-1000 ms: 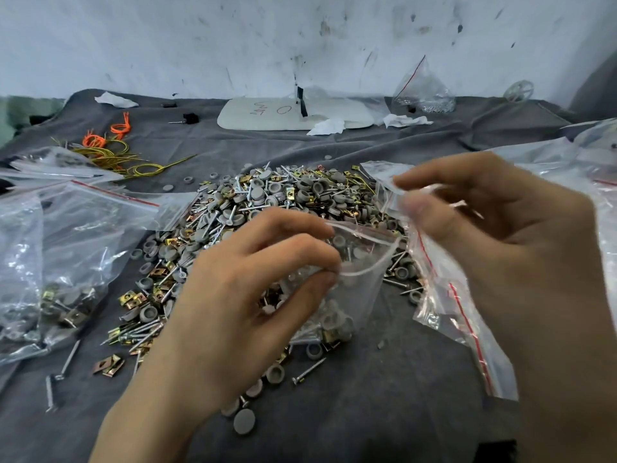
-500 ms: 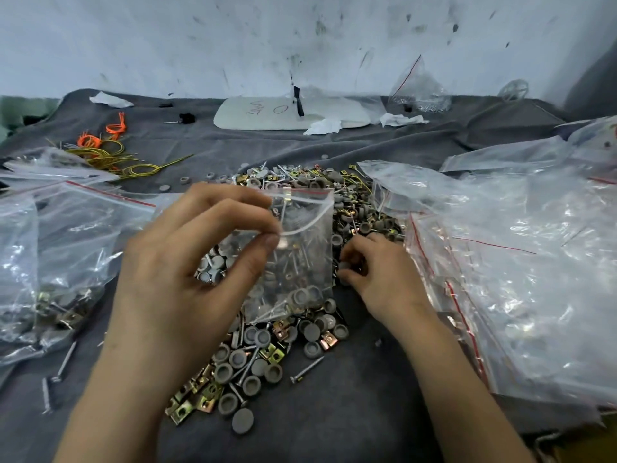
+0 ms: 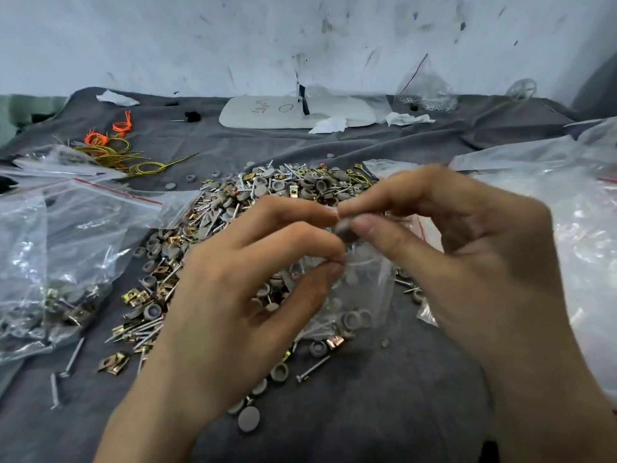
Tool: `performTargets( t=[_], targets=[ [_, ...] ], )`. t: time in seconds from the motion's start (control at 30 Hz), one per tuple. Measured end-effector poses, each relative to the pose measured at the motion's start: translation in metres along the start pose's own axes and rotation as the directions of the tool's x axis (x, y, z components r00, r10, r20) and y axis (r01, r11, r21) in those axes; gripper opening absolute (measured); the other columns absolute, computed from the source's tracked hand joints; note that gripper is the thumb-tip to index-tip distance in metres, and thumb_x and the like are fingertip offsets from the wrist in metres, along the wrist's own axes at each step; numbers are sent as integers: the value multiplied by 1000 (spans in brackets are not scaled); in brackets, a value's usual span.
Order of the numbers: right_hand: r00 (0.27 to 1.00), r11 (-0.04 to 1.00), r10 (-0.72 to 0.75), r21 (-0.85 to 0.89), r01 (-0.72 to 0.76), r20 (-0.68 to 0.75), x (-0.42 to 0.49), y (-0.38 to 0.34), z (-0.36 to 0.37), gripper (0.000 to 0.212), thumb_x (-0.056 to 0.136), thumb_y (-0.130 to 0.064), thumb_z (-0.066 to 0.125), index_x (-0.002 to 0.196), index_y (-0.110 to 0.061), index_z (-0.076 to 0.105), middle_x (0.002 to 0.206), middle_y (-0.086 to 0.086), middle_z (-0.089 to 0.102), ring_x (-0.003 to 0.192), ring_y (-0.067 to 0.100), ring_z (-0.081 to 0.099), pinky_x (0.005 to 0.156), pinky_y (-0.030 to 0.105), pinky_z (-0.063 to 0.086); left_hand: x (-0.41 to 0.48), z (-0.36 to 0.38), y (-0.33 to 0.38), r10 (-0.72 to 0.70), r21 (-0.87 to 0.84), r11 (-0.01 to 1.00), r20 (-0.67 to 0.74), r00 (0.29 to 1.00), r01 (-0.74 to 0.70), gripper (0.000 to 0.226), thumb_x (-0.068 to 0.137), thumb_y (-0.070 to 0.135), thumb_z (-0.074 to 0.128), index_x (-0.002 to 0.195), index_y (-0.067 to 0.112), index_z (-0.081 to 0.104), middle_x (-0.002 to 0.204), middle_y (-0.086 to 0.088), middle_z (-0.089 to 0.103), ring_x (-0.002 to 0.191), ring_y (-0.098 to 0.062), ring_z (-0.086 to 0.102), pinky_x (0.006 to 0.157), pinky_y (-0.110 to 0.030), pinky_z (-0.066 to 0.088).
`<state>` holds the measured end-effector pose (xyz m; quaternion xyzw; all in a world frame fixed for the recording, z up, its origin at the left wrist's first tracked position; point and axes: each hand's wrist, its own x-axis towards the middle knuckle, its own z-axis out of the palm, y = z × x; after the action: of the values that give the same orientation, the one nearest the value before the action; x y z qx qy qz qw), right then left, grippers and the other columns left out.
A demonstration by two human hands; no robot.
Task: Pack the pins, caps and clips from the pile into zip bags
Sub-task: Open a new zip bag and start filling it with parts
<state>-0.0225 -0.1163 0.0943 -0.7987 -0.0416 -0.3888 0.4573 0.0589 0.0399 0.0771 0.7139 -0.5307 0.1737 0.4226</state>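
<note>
Head view: both hands (left (image 3: 233, 302), right (image 3: 474, 262)) pinch zip bag (image 3: 364, 295).

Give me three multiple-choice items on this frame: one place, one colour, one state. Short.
1. Where do the orange ties lie?
A) far left on the cloth
B) on the white board
C) in the pile

2. Colour of the seal strip on the big bag at left?
A) blue
B) red
C) green

3. The small zip bag is:
A) flat on the cloth
B) inside the big bag
C) held up at its mouth by the left hand

Key: 1A, they sit well left of the pile; 2B, a red line runs along its mouth; 3C, fingers pinch its rim.
</note>
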Motion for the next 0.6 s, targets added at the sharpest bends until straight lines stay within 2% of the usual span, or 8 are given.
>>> performTargets(
  t=[0.07, 0.13, 0.2, 0.27, 0.33, 0.4, 0.5, 0.6],
  targets=[
    [1000, 999, -9, -41, 9, 7, 0, 0, -2, 10, 81, -22, 71, 89, -27, 68, 94, -9, 71, 97, 16, 66, 82, 33, 51, -1, 1, -1, -4, -20, 1000, -7, 1000, 4, 10, 91, 22, 59, 91, 17, 68, 111, 2, 66, 107, -6, 63, 90, -19, 45],
    [998, 1000, -18, -3, 18, -68, 1, 0, -7, 6, 84, -22, 69, 90, -23, 69, 94, -8, 72, 95, 12, 67, 80, 26, 52, -3, 1, -7, -20, -52, 998, -42, 999, 18, 10, 92, 23, 60, 91, 20, 69, 113, 4, 65, 108, -10, 64, 91, -27, 49],
    [982, 1000, 14, 4, -14, -190, 1, 5, -15, 3, 86, -25, 67, 88, -23, 69, 89, -8, 72, 81, 5, 67, 70, 14, 50, -5, 0, -14, -62, -126, 991, -79, 995, 51, 7, 92, 27, 61, 93, 26, 67, 116, 10, 63, 112, -15, 63, 94, -42, 52],
    [963, 989, 138, -17, -146, -230, 2, 21, -18, 3, 85, -25, 69, 83, -27, 70, 79, -7, 71, 67, 1, 63, 59, 9, 46, -8, -4, -23, -90, -154, 985, -115, 989, 72, 8, 94, 32, 60, 99, 27, 63, 118, 13, 62, 114, -20, 62, 94, -53, 51],
    [926, 916, 361, -146, -374, -109, 2, 50, -11, 9, 84, -20, 72, 79, -27, 68, 71, -9, 67, 62, -2, 59, 55, 8, 43, -10, -10, -32, -85, -126, 990, -152, 985, 66, 7, 96, 37, 59, 98, 31, 62, 118, 13, 62, 115, -21, 62, 92, -57, 51],
    [835, 794, 548, -354, -495, 61, -3, 80, 5, 15, 83, -15, 72, 80, -28, 65, 72, -14, 62, 67, 2, 58, 57, 12, 40, -12, -14, -39, -82, -111, 992, -184, 980, 62, 5, 97, 39, 59, 98, 40, 64, 118, 14, 62, 116, -21, 62, 90, -57, 51],
    [762, 656, 637, -605, -452, 121, -11, 105, 27, 8, 84, -23, 72, 90, -24, 67, 75, -13, 54, 72, 7, 53, 62, 19, 39, -14, -18, -45, -81, -99, 993, -197, 977, 63, 9, 98, 39, 60, 103, 46, 63, 118, 15, 62, 117, -21, 60, 89, -55, 51],
    [783, 593, 616, -702, -395, 79, -13, 108, 35, 10, 84, -27, 71, 88, -26, 62, 89, -6, 47, 85, 19, 54, 72, 27, 43, -14, -19, -47, -81, -76, 995, -203, 976, 67, 6, 98, 37, 61, 99, 41, 64, 117, 15, 63, 115, -19, 61, 85, -55, 51]
  ],
)
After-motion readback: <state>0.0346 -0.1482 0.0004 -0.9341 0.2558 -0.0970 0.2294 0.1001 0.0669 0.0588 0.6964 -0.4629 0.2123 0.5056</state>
